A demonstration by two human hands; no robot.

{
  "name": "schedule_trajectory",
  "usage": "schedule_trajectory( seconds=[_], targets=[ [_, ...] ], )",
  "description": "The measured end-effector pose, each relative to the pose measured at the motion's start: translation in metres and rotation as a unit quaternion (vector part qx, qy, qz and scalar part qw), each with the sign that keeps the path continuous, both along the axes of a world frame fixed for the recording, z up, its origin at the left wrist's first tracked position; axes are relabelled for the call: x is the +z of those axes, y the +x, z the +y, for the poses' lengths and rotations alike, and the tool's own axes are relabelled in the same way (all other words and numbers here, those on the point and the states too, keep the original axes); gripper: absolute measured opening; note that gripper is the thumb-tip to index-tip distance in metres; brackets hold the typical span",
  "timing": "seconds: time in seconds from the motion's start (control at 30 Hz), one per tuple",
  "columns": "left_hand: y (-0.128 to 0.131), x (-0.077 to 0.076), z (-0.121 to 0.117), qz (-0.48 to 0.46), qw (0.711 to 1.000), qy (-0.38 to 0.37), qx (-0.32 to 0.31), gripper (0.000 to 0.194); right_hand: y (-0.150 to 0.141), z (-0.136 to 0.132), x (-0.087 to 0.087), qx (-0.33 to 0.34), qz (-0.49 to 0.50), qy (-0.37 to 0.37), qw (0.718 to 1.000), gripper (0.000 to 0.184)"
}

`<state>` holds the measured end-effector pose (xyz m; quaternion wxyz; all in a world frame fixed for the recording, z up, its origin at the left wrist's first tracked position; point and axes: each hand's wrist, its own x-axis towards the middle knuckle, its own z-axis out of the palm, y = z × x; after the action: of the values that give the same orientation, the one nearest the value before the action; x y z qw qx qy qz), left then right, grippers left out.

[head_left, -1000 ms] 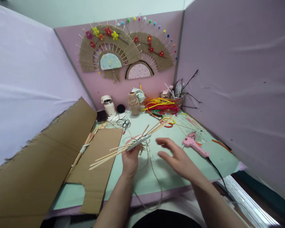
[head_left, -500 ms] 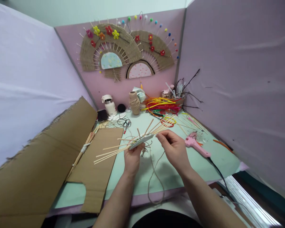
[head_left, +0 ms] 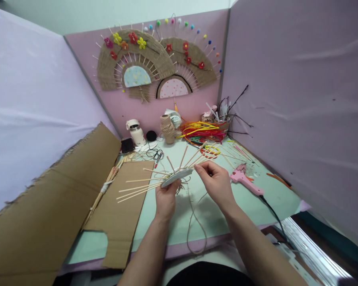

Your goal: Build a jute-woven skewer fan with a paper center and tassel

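Note:
My left hand [head_left: 166, 198] grips a pale, half-round fan base [head_left: 177, 177] from below, thumb against its edge. Thin wooden sticks [head_left: 140, 190] fan out from the base to the left, back and right. At the right end of the base, my right hand [head_left: 216, 182] is closed in a pinch, its fingertips close to the sticks. Jute twine [head_left: 188, 230] hangs in a long loop between the hands, one side running up behind my right hand. The fingers hide most of what the pinch holds; it appears to be the twine. Short twine ends [head_left: 180, 187] bunch beneath the base.
A pink glue gun [head_left: 246, 180] lies at the right, its cord over the table edge. Cardboard sheets [head_left: 128, 198] are at the left. Behind stand a twine spool [head_left: 167, 129], a white bottle [head_left: 136, 133] and colourful pipe cleaners [head_left: 201, 131]. Two finished fans [head_left: 134, 51] hang on the backboard.
The fan base has tilted slightly, so its sticks on the left and back have shifted up and left. My right hand has moved a little left, still pinching. The view has shifted slightly.

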<state>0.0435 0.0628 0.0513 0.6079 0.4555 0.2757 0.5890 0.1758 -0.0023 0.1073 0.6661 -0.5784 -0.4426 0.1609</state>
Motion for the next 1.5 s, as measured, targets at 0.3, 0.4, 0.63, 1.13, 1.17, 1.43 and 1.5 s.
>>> schedule_trajectory(
  seconds=[0.3, 0.4, 0.63, 1.13, 1.17, 1.43, 1.5],
  targets=[
    [0.001, 0.002, 0.001, -0.002, 1.0, 0.001, -0.003, 0.025, 0.003, 0.002, -0.002, -0.008, 0.001, -0.003, 1.0, 0.026],
    [0.0, 0.0, 0.002, 0.003, 1.0, 0.0, -0.004, 0.027, 0.002, 0.004, -0.003, -0.011, -0.003, -0.003, 1.0, 0.026],
    [0.0, 0.0, 0.002, -0.004, 1.0, -0.007, -0.002, 0.026, 0.001, 0.006, -0.008, 0.001, 0.007, -0.019, 1.0, 0.028],
    [0.003, 0.012, -0.002, -0.074, 0.995, -0.063, -0.001, 0.034, 0.0, 0.005, -0.016, 0.009, -0.012, -0.028, 0.999, 0.031],
    [0.002, 0.012, -0.002, -0.076, 0.995, -0.063, -0.002, 0.034, 0.0, 0.005, -0.016, 0.008, -0.013, -0.03, 0.999, 0.031],
    [0.001, 0.01, 0.0, -0.104, 0.991, -0.077, -0.013, 0.031, -0.001, 0.005, -0.02, 0.011, -0.016, -0.044, 0.999, 0.033],
    [0.001, 0.01, 0.0, -0.107, 0.991, -0.082, -0.013, 0.03, -0.002, 0.005, -0.021, 0.013, -0.017, -0.044, 0.999, 0.033]
  ],
)
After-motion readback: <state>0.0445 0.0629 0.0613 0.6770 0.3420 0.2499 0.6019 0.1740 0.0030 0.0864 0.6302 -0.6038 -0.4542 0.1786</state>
